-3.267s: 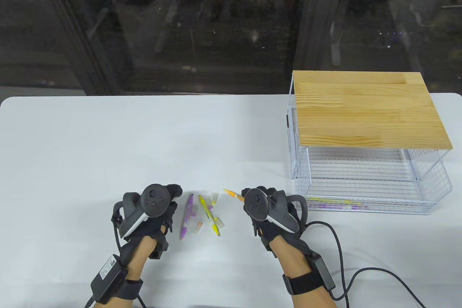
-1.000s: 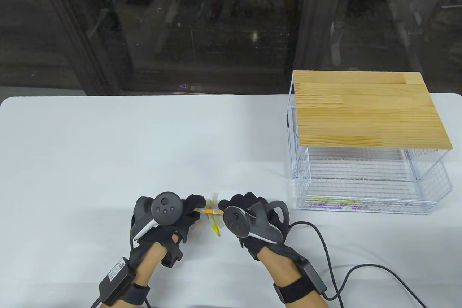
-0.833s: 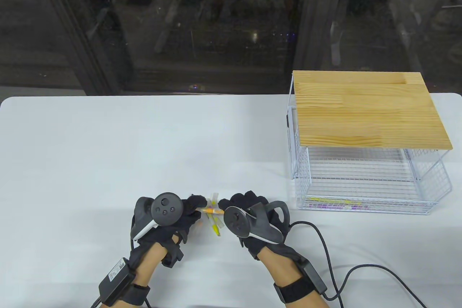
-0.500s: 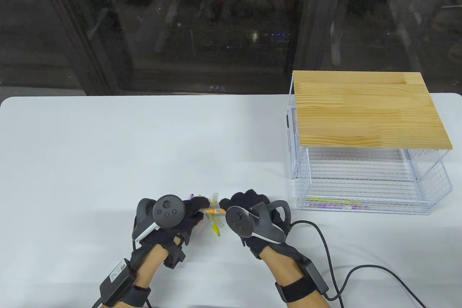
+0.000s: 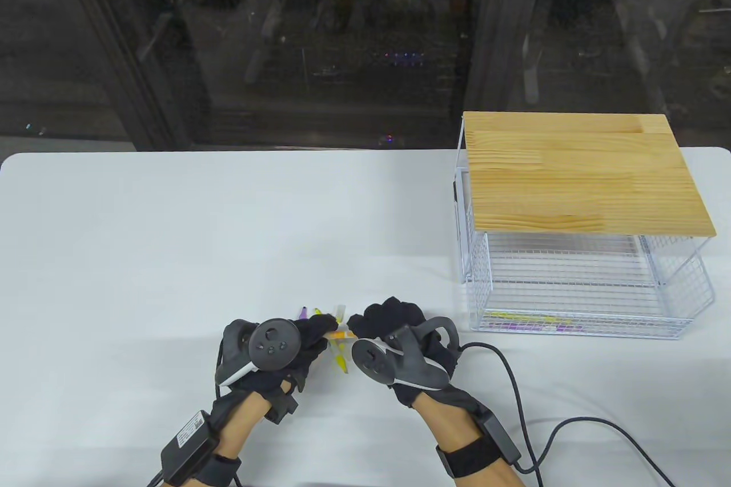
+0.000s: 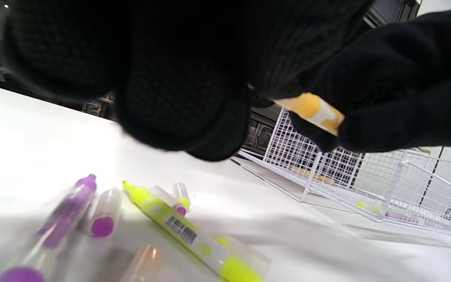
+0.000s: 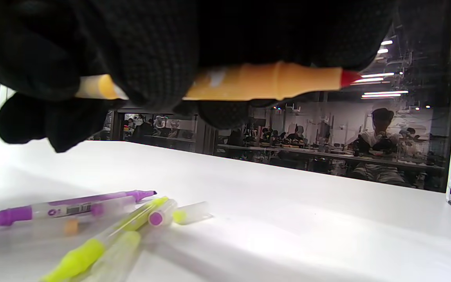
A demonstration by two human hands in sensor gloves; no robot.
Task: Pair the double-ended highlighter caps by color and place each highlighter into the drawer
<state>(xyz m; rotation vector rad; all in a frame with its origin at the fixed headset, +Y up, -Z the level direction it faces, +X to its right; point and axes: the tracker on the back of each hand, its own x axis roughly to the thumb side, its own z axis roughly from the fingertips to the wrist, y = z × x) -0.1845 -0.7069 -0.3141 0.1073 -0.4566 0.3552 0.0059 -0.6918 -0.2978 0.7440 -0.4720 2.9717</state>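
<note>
An orange highlighter (image 5: 341,333) is held level above the table between both hands. My right hand (image 5: 360,325) grips its barrel (image 7: 264,82), and the bare reddish tip (image 7: 347,77) points towards the drawer. My left hand (image 5: 323,330) pinches the clear-capped end (image 6: 311,111) of the same pen. Below them lie a yellow highlighter (image 5: 339,357) and a purple highlighter (image 7: 65,209), both uncapped, with loose clear caps (image 7: 163,213) beside them. A loose orange cap (image 6: 143,260) lies there too. The pulled-out wire drawer (image 5: 588,333) holds several highlighters.
The white wire rack with its wooden top (image 5: 582,173) stands at the right edge of the white table (image 5: 171,236). A black cable (image 5: 525,390) runs from my right wrist across the table's front right.
Earlier my right hand held the orange highlighter alone. My left hand has since come over from beside the purple one and pinched its near end; over the last second both hands drifted slightly right.
</note>
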